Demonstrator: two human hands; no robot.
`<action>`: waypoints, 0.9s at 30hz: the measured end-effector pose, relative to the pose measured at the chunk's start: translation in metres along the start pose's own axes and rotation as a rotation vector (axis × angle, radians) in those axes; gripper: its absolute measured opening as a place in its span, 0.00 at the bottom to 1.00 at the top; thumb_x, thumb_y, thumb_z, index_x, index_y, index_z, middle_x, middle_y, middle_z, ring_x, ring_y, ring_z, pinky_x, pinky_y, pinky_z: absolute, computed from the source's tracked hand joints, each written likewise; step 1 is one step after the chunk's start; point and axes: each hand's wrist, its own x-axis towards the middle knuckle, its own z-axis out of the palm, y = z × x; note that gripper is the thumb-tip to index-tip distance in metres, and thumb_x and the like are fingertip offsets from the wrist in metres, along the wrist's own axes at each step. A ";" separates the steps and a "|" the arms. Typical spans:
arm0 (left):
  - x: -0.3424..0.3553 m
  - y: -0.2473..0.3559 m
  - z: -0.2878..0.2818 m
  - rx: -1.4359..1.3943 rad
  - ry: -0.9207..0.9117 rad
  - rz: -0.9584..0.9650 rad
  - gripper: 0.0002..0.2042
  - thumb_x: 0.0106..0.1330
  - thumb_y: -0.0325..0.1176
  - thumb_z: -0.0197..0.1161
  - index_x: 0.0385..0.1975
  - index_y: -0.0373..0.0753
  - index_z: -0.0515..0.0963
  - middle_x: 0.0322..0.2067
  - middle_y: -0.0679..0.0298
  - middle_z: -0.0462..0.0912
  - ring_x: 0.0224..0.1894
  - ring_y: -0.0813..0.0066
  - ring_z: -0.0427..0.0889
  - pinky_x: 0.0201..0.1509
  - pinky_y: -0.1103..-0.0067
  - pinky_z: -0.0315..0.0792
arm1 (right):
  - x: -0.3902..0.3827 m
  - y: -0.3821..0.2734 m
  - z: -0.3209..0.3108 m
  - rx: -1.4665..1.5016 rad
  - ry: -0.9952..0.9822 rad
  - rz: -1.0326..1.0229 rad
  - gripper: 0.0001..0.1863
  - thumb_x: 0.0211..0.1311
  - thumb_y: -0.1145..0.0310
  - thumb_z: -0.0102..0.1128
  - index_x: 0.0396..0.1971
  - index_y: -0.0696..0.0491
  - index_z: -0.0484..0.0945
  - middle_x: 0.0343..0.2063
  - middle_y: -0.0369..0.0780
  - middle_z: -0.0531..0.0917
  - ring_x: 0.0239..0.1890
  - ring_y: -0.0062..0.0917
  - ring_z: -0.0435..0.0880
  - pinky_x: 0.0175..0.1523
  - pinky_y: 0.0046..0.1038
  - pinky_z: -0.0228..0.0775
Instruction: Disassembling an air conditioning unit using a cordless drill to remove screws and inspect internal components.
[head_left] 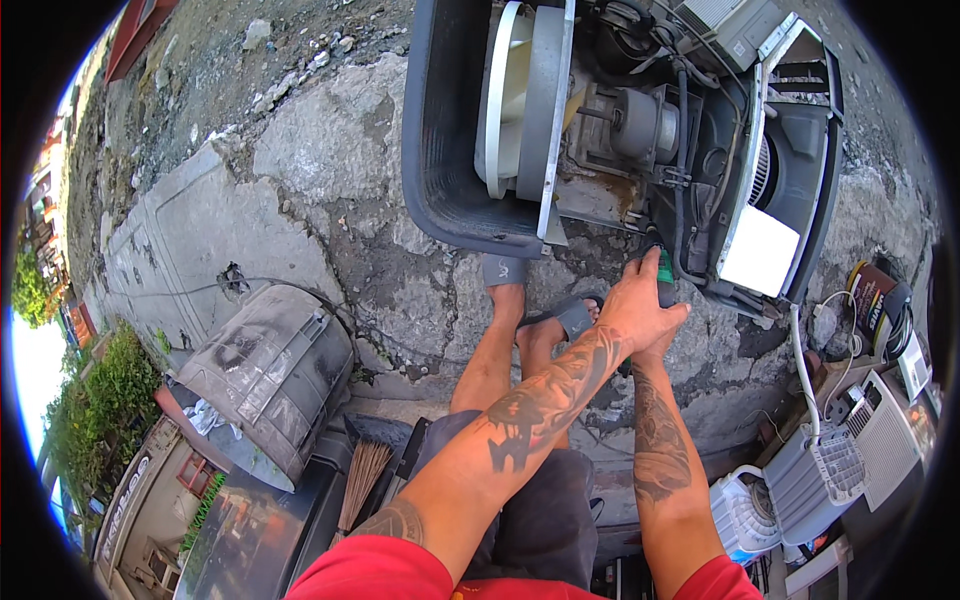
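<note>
My left hand is closed at the lower edge of an opened air conditioner unit. Its fingers press on a green-and-black drill-like tool, whose dark front end reaches in among the pipes. My right hand lies just under the left one, close to the tool; its fingers are hidden. Inside the unit I see a white fan wheel, a grey motor and a stained metal base. At the right side is a dark blower housing with a bright metal panel.
Cracked concrete surrounds the unit, and my sandalled feet stand near its lower edge. A dented grey drum and a broom lie to the left. At the right are a brown can, cables, a white hose and grey plastic tubs.
</note>
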 end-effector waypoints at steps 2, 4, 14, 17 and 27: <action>-0.001 0.003 -0.001 0.001 -0.002 -0.002 0.45 0.50 0.47 0.68 0.66 0.31 0.54 0.57 0.42 0.67 0.59 0.44 0.70 0.62 0.65 0.66 | 0.000 0.004 -0.001 -0.043 0.011 0.012 0.16 0.71 0.58 0.43 0.42 0.54 0.74 0.38 0.38 0.80 0.38 0.25 0.79 0.43 0.31 0.72; 0.000 0.003 -0.001 0.004 -0.001 0.000 0.45 0.50 0.47 0.68 0.66 0.31 0.54 0.57 0.42 0.67 0.59 0.44 0.70 0.62 0.65 0.66 | 0.003 0.012 -0.002 -0.128 0.036 0.028 0.16 0.70 0.58 0.45 0.43 0.54 0.74 0.38 0.38 0.80 0.39 0.26 0.80 0.43 0.32 0.72; -0.002 0.000 -0.005 0.014 -0.003 0.009 0.45 0.50 0.47 0.68 0.66 0.31 0.54 0.57 0.42 0.67 0.58 0.44 0.70 0.62 0.65 0.66 | 0.003 0.013 0.001 -0.286 0.009 -0.008 0.13 0.64 0.61 0.55 0.41 0.54 0.76 0.38 0.40 0.82 0.39 0.28 0.81 0.44 0.34 0.72; -0.002 0.002 -0.005 0.005 -0.016 0.007 0.45 0.50 0.46 0.68 0.66 0.31 0.54 0.57 0.42 0.67 0.58 0.44 0.70 0.62 0.65 0.66 | 0.003 0.014 -0.001 -0.285 0.018 -0.043 0.13 0.63 0.62 0.56 0.42 0.55 0.76 0.38 0.40 0.81 0.39 0.29 0.81 0.44 0.34 0.72; 0.010 0.015 -0.012 0.021 0.002 -0.032 0.45 0.48 0.45 0.68 0.65 0.29 0.57 0.55 0.40 0.70 0.58 0.44 0.71 0.63 0.67 0.66 | 0.002 -0.043 -0.002 -0.267 -0.147 -0.082 0.24 0.59 0.66 0.62 0.51 0.58 0.64 0.44 0.43 0.75 0.47 0.27 0.75 0.51 0.32 0.69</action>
